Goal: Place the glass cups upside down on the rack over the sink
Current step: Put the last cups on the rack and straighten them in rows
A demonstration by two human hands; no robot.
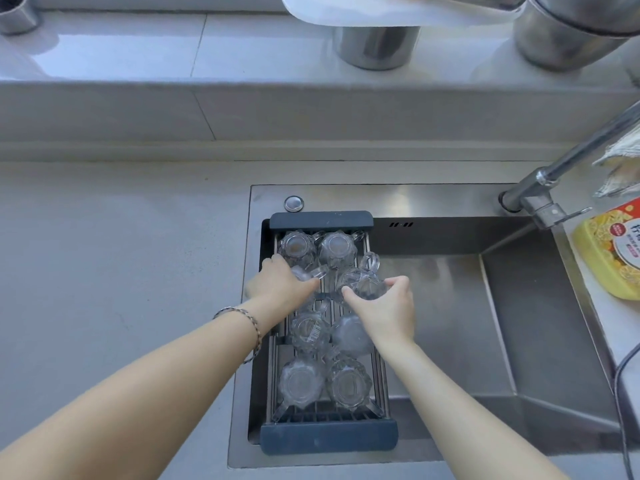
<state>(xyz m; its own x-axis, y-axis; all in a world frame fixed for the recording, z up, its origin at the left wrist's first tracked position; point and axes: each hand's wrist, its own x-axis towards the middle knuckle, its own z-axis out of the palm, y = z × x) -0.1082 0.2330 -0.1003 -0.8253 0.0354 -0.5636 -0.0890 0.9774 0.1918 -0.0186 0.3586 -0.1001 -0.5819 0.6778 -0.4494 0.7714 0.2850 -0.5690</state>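
Note:
A wire rack [321, 220] with dark end bars spans the left side of the sink [450, 306]. Several clear glass cups stand bottom-up on it: two at the far end [298, 245] [336, 247], two in the middle [310, 332] [349, 336] and two at the near end [300, 381] [349, 382]. My left hand [277, 284] grips a glass cup [310, 271] over the rack's left side. My right hand [388, 306] holds another glass cup [363, 282] with its handle pointing away, over the rack's right side.
A steel faucet [540, 195] reaches in from the right. A yellow dish-soap bottle [609, 251] and a cloth [620, 168] lie at the right edge. Steel pots [377, 46] [568, 32] stand on the ledge behind. Grey counter [121, 271] lies left of the sink.

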